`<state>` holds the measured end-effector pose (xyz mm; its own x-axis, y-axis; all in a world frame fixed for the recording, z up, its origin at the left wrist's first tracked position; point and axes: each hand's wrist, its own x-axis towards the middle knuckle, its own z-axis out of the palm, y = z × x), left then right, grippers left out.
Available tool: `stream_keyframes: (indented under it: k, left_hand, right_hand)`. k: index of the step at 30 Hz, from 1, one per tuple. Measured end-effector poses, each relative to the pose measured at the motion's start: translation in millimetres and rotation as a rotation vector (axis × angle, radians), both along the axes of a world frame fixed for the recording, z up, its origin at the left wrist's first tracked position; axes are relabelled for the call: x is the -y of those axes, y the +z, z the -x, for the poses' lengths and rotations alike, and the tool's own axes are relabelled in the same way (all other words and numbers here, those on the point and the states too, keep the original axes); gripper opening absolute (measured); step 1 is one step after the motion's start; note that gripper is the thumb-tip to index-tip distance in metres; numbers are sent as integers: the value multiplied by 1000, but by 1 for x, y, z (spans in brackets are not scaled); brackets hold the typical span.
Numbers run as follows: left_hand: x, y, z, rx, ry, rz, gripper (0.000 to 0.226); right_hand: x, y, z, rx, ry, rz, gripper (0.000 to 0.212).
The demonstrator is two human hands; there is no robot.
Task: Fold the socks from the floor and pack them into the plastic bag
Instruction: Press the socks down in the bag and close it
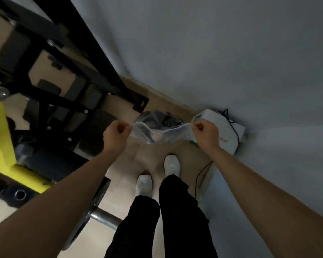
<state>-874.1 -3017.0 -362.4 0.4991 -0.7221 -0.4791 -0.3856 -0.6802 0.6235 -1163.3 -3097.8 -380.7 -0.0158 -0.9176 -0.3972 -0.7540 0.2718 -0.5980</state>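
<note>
Hands: two; left hand, right hand, fingers pinching one plastic bag mouth; dark socks inside, uncountable.

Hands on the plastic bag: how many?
2. Left hand pinches the plastic bag at its rim's left end; right hand pinches the right end. Neither is hidden.
</note>
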Motion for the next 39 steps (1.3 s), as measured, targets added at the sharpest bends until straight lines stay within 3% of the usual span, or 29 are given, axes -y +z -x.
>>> stream_keyframes:
  k: [6,13,17,21,24,29,39]
  left_hand:
    - [76,-91,-4,51,-103,-41,13]
    - [141,-154,-7,93,-279,-34,15]
    - [159,-181,-3,131,-333,-50,15]
    - [179,-198,-3,172,-337,-32,16]
    - [203,-197,-1,189,-342,-27,21]
    - [236,-189,-8,177,-153,131,20]
    - [203,-196,-3,146,-188,37,17]
  right_hand:
    - [63,-93,-1,0,0,9,18]
    - [108,-149,6,8,76,-11,14]
    - [116,-169,5,64,66,-80,24]
    - [124,-184,1,106,59,-33,30]
    - [133,-187,1,102,66,79,20]
    - [144,-186,6,67,20,259,23]
    - [116,-192,8,51,185,26,46]
